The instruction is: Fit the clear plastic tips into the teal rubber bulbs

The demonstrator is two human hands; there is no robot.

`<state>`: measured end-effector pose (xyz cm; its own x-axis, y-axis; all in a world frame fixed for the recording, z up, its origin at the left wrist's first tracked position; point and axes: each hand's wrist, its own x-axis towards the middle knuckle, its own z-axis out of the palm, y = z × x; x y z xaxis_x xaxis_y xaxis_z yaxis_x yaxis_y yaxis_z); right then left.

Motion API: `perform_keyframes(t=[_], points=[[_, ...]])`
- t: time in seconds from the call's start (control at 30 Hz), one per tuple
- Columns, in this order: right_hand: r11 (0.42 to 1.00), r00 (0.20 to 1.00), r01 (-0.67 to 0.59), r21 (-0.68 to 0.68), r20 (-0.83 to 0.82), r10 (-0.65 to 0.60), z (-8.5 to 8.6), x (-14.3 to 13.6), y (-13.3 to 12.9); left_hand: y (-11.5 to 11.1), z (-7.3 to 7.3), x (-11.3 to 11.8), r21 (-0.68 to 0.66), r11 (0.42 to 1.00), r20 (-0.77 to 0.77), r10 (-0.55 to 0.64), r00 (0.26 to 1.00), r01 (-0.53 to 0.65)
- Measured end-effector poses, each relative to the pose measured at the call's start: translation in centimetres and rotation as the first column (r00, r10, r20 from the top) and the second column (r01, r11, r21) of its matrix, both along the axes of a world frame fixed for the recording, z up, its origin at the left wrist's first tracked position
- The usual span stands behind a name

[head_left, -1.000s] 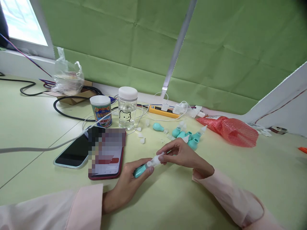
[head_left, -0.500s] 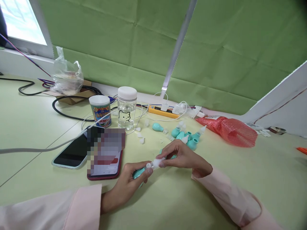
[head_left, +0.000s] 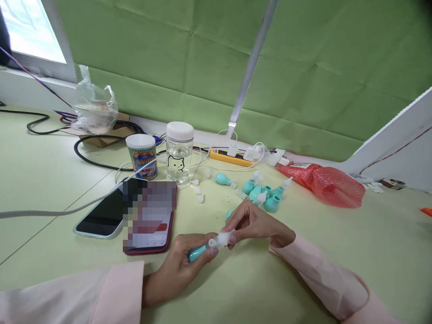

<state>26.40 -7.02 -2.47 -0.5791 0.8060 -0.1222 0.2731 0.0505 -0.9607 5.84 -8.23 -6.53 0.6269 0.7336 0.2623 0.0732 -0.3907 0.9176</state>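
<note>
Lower centre of the frame: my left hand point(head_left: 182, 265) wraps the teal bulb point(head_left: 196, 253), fingers pressed round it, just above the tabletop point(head_left: 236, 288). My right hand point(head_left: 254, 222) pinches the clear nozzle point(head_left: 221, 239) between thumb and fingertips, seated at the bulb's mouth. Compared with a second ago, both hands sit slightly lower and nearer me, and the nozzle looks closer in to the bulb; I judge the two parts are close to joined, though the joint itself is too small to tell. Behind my right hand, middle of the frame, lie more teal bulbs point(head_left: 259, 193) and loose clear tips point(head_left: 199, 194). Two phones point(head_left: 135, 213) rest at centre left.
</note>
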Motion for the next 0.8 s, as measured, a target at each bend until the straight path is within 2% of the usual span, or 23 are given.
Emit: perform_keyframes(t=[0.13,0.53,0.8], points=[[0.995,0.996,0.068,0.075,0.051,-0.072,-0.1,-0.3,-0.5,-0.1,-0.3,0.0,0.040,0.998,-0.010,0.048,0.999,-0.047],[0.986,0.975,0.144,-0.087,-0.156,-0.156,-2.0,-1.1,0.3,-0.2,-0.8,0.1,0.101,0.989,0.013,0.105,0.994,-0.106],[0.921,0.883,0.390,0.004,-0.285,-0.372,-1.7,-3.7,-0.2,0.1,-0.2,0.0,-0.041,0.990,0.036,0.137,0.990,-0.135]])
